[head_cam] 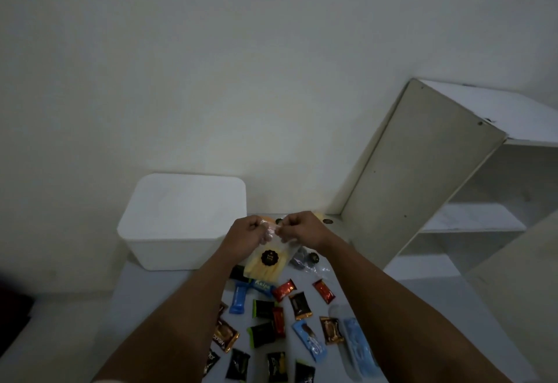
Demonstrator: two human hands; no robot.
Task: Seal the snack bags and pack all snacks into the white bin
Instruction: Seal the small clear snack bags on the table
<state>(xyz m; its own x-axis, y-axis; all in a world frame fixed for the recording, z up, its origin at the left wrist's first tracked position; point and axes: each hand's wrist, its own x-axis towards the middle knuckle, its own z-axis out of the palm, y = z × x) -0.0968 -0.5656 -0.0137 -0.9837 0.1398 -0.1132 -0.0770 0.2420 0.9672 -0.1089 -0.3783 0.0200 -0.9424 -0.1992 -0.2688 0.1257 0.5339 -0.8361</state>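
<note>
Snack bag [265,262] clear crinkly plastic | both hands [247,230] [299,228] pinching its top

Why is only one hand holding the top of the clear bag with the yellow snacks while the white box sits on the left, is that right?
Not quite. In the head view both hands pinch the top of the clear bag: the left hand and the right hand meet at its opening. The rest holds: the snacks inside are yellow and the white box sits on the left.
</note>
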